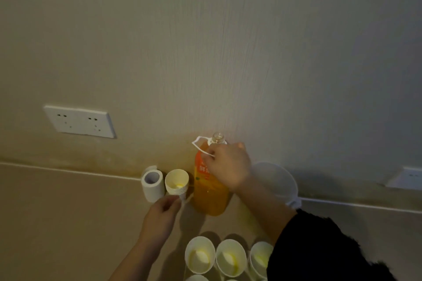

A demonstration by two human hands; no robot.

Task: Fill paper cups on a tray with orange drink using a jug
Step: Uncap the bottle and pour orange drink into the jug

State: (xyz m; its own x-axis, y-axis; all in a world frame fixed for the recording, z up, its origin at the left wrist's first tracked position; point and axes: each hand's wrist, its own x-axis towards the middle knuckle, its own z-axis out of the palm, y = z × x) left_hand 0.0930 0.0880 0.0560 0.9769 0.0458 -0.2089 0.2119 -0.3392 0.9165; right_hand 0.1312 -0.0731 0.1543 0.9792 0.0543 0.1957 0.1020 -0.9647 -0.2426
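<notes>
A large clear bottle of orange drink [211, 198] stands uncapped by the wall, its white handle loop at the neck. My right hand [228, 166] grips the bottle's upper part just below the neck. My left hand [161, 214] pinches something small and white beside a stack of paper cups [177, 181] left of the bottle. Several white paper cups [200, 254] stand in rows at the bottom edge, showing white bottoms with a yellowish tint. My right sleeve hides part of the right-hand cup [260, 258].
A white paper roll [152, 186] stands left of the cup stack. A round white lidded container [277, 181] sits behind my right forearm. A wall socket [80, 121] is at the left and another socket [408, 178] at the right.
</notes>
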